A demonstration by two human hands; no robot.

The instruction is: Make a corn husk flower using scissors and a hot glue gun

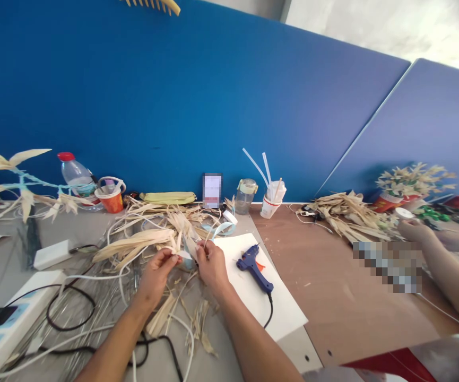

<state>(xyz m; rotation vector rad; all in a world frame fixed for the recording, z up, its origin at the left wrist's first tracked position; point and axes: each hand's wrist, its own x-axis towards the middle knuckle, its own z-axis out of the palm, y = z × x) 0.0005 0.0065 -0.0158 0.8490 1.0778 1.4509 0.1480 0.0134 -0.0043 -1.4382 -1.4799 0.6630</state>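
Observation:
Over the middle of the table, my left hand (pixel 158 273) pinches a small pale piece of dried corn husk (pixel 182 255), its white tip pointing right. My right hand (pixel 212 265) is close beside it, thumb and fingers pressed together on a thin pale strip (pixel 207 236) that rises from the fingertips; its kind is unclear. Just beyond the hands lies a heap of dried corn husks (pixel 145 243). A roll of light-blue tape or ribbon (pixel 224 228) rests behind my right hand. To the right, a blue hot glue gun (pixel 255 269) lies on a white sheet (pixel 288 310).
A white power strip (pixel 34 297) and tangled cables occupy the left, over thin wires (pixel 97 302). A husk-flower branch (pixel 26 185), bottle (pixel 76 178), red cup (pixel 111 197), phone (pixel 212 191), jar (pixel 245 196) and straw cup (pixel 269 204) line the partition. Another person's hand (pixel 414 232) is at right.

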